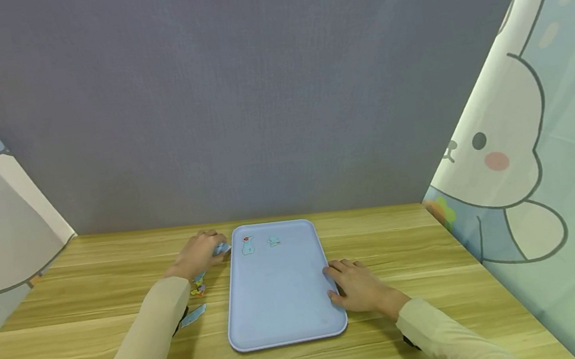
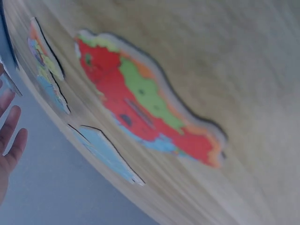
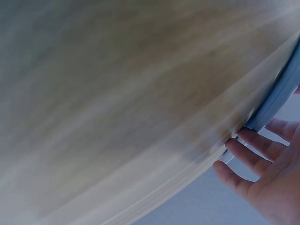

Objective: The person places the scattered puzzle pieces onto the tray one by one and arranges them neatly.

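My left hand [image 1: 202,253] is by the upper left edge of the tray, its fingers pinching a flat light-blue puzzle piece [image 1: 222,248]. Only part of that hand enters the left wrist view. My right hand [image 1: 358,286] rests against the right rim of the pale blue tray [image 1: 286,299], fingers extended and touching the rim. Two small light-blue pieces, one with a red spot [image 1: 248,246] and one smaller [image 1: 273,241], lie at the tray's far end.
Left of the tray, a multicoloured piece [image 1: 198,289] and a light-blue piece [image 1: 193,315] lie on the wooden table [image 1: 394,346]. A large red and green piece [image 2: 136,98] appears close in the left wrist view. A grey panel [image 1: 256,99] stands behind.
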